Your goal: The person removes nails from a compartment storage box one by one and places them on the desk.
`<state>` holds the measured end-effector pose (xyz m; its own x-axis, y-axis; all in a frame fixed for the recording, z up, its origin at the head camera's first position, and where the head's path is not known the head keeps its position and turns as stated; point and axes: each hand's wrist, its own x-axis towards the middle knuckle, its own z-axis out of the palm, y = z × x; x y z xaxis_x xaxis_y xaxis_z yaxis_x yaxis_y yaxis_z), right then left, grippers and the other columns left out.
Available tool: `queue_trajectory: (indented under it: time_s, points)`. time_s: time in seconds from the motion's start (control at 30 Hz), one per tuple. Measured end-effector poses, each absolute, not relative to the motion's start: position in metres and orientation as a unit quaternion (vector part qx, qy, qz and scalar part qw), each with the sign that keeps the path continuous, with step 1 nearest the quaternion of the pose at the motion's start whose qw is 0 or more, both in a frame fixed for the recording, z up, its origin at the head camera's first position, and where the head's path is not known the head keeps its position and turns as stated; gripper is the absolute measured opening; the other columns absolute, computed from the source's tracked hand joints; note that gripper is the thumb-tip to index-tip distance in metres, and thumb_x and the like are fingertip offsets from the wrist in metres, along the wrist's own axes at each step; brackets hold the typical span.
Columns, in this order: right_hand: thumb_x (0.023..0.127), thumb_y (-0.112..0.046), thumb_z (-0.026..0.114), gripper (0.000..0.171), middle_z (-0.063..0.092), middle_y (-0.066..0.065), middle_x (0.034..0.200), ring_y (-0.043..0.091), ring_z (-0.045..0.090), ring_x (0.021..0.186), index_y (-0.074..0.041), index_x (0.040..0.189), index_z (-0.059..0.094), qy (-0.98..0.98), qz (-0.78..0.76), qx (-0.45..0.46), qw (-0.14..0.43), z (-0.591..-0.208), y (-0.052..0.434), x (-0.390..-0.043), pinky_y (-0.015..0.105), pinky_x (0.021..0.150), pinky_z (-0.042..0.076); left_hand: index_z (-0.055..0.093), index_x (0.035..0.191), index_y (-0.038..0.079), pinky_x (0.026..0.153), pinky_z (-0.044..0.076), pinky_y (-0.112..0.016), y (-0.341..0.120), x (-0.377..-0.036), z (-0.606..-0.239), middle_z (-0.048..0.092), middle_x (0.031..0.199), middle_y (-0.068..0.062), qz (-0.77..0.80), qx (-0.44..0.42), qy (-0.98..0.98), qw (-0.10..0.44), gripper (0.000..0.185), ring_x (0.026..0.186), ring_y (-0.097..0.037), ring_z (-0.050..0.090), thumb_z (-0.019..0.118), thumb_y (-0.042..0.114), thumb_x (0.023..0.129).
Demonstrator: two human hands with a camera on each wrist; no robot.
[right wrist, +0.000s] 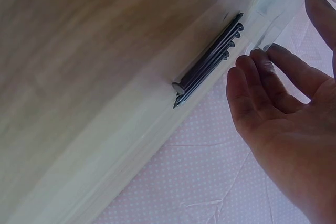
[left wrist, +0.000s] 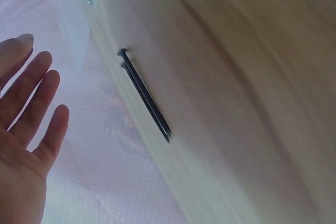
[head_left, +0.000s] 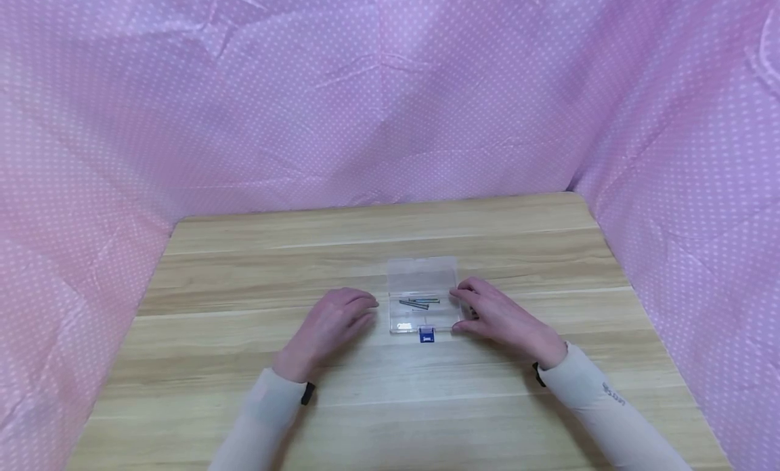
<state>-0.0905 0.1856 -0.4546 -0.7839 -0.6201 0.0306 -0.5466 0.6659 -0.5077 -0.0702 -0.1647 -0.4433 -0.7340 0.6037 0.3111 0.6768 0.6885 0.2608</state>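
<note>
Peering through the head view, I barely make out the clear plastic box (head_left: 423, 296); its see-through walls blur into the wood grain, and both wrist views smear it to a pale band. It sits mid-table (head_left: 244, 308), lid open toward 12 o'clock, with thin dark steel nails (head_left: 419, 301) lying inside. My left hand (head_left: 332, 325) rests at the box's 9 o'clock, grip relaxed, holding nothing. My right hand (head_left: 496, 315) touches the box's 3 o'clock edge, fingers loosely extended. A small blue tab (head_left: 426, 334) sits at 6 o'clock, its detail unreadable.
</note>
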Motion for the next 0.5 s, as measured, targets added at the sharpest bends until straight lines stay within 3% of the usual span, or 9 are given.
queue_trajectory:
  time_s: [0.5]
  points:
    - [0.087,-0.033,0.085,0.062,0.058,0.005,0.126,0.016,0.053,0.104,-0.001,0.135,0.064,0.911,-0.255,-0.313,0.080,-0.454,0.185,-0.091,0.039,0.090,0.052,0.074,0.122,0.010,0.107,0.050,-0.042,-0.138,-0.071,-0.445,0.073,0.124,-0.004,-0.233,-0.366,-0.897,0.081,0.028,0.120,-0.022,0.065,0.077,0.013,0.094]
